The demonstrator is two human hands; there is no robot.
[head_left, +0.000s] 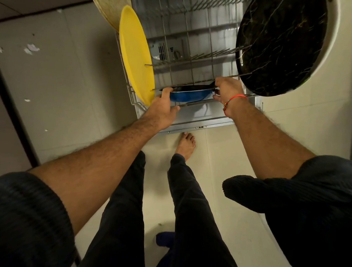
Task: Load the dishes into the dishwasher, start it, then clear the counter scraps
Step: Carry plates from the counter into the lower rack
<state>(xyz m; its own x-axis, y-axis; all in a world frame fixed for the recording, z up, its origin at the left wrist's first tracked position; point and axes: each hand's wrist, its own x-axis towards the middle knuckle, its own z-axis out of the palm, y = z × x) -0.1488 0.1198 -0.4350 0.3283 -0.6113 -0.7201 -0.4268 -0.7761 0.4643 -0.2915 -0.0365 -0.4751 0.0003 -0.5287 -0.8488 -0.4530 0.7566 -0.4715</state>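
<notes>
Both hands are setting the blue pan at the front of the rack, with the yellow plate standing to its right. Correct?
Not quite. In the head view the yellow plate stands left of the blue pan; the black marbled plate is on the right. Left hand and right hand do hold the pan at the rack's front.

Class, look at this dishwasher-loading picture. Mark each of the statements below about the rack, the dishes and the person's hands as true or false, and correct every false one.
1. Both hands hold the blue pan. True: the left hand grips its rim and the right hand grips the handle end.
2. The yellow plate lies flat on the floor. False: it stands on edge at the left side of the dishwasher rack.
3. A dark marbled plate stands at the rack's right side. True.
4. The right wrist is bare. False: it wears a red thread bracelet.
5. The rack's middle is full of dishes. False: bare tines show there.
</notes>
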